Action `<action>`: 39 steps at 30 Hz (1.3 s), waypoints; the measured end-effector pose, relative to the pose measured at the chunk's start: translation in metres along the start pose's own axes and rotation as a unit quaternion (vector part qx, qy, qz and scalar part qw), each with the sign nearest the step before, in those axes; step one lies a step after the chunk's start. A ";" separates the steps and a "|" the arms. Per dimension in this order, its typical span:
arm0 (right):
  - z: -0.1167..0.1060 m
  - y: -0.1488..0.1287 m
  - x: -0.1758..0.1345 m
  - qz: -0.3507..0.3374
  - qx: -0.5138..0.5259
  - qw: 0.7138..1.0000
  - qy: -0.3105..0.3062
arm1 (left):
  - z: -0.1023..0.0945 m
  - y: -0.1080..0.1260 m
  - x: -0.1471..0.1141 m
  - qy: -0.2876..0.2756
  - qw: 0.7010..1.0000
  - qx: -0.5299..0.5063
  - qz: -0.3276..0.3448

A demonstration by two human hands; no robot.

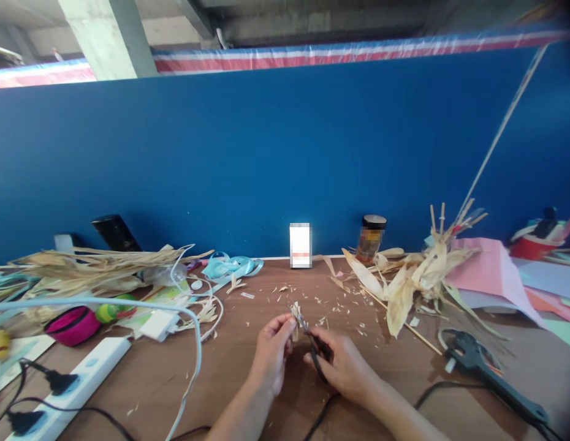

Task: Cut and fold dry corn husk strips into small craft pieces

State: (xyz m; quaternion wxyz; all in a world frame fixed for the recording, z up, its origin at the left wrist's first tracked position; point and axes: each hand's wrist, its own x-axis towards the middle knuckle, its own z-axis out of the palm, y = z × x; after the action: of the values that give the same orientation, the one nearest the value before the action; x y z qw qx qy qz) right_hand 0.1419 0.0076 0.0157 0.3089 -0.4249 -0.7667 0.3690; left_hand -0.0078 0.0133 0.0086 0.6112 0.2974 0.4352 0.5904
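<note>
My left hand [276,343] pinches a small piece of dried corn husk [295,331] between thumb and fingers, above the middle of the brown table. My right hand [338,358] grips black-handled scissors [316,355]. Their blades lie against the upper part of the husk piece, close to my left fingertips. Whether the blades are apart or together is too small to tell. Small pale husk scraps [322,321] are scattered on the table around and beyond both hands.
Dried husks [114,266] and light-blue ribbon [230,266] lie back left. A white power strip [92,373] with cables is front left. More husks [399,300], a jar [372,236], pink paper [487,263] and a black glue gun [491,373] are at right. A blue partition [266,147] stands behind.
</note>
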 end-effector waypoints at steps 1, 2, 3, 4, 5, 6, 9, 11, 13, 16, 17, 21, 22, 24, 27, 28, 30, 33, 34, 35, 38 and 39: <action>0.000 0.000 0.000 0.000 0.002 1.000 -0.002 | 0.000 0.000 0.000 0.000 1.000 -0.002 0.000; 0.001 0.001 0.000 0.000 0.005 1.000 -0.003 | 0.000 -0.001 0.000 -0.001 1.000 -0.003 -0.001; 0.001 0.002 0.000 0.000 0.009 1.000 -0.002 | 0.000 -0.001 0.000 0.000 1.000 -0.003 -0.001; 0.002 0.002 0.000 0.001 0.013 1.000 -0.004 | 0.000 -0.001 0.000 0.004 1.000 -0.002 -0.002; 0.002 0.003 0.000 0.002 0.019 1.000 -0.006 | 0.000 0.000 0.000 0.006 1.000 0.001 -0.004; 0.003 0.003 0.000 0.004 0.026 1.000 -0.008 | 0.001 0.000 -0.001 0.009 1.000 0.002 -0.005; 0.004 0.003 0.001 0.006 0.049 0.999 -0.011 | 0.001 0.000 -0.002 0.008 1.000 0.000 -0.008; 0.004 0.003 0.001 0.008 0.063 0.998 -0.011 | 0.001 0.000 -0.003 0.004 1.000 -0.002 -0.011; 0.004 0.002 0.001 0.013 0.074 0.997 -0.011 | 0.001 0.000 -0.002 0.003 1.000 -0.003 -0.013; 0.004 0.000 0.000 0.020 0.084 0.996 -0.009 | 0.002 0.001 -0.002 0.004 1.000 -0.004 -0.015; 0.003 -0.001 0.000 0.021 0.086 0.996 -0.009 | 0.002 0.001 -0.002 0.005 1.000 -0.002 -0.017; 0.001 -0.005 0.000 0.019 0.090 0.996 -0.014 | 0.002 0.002 -0.002 0.009 1.000 0.007 -0.021; 0.000 -0.006 0.000 0.020 0.089 0.996 -0.014 | 0.002 0.002 -0.002 0.012 1.000 0.008 -0.022; 0.000 -0.006 0.000 0.021 0.086 0.996 -0.015 | 0.002 0.001 -0.002 0.012 1.000 0.010 -0.021; 0.000 -0.004 0.000 0.022 0.073 0.997 -0.012 | 0.001 0.000 -0.001 0.009 1.000 0.013 -0.017; 0.001 -0.003 -0.001 0.022 0.064 0.998 -0.008 | 0.000 -0.001 0.000 0.008 1.000 0.014 -0.015; 0.002 -0.001 -0.001 0.022 0.046 0.999 -0.001 | 0.000 -0.001 0.000 0.005 1.000 0.013 -0.010; 0.003 0.001 -0.001 0.020 0.037 0.999 0.003 | 0.000 -0.001 0.000 0.008 1.000 0.009 -0.011; 0.003 0.002 -0.001 0.019 0.039 0.999 0.002 | 0.000 0.000 -0.001 0.010 1.000 0.010 -0.012; 0.003 0.002 -0.001 0.017 0.041 0.999 0.001 | 0.001 0.000 -0.001 0.011 1.000 0.011 -0.013; 0.004 0.002 -0.001 0.014 0.038 0.999 -0.001 | 0.002 0.001 -0.002 0.007 1.000 0.008 -0.018; 0.004 0.002 -0.002 0.014 0.035 0.999 0.001 | 0.002 0.001 -0.002 0.003 1.000 0.004 -0.021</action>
State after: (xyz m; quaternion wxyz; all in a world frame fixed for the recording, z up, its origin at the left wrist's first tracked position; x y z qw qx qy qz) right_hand 0.1402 0.0057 0.0115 0.3193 -0.4251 -0.7471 0.3990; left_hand -0.0064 0.0118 0.0103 0.6208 0.2888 0.4458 0.5766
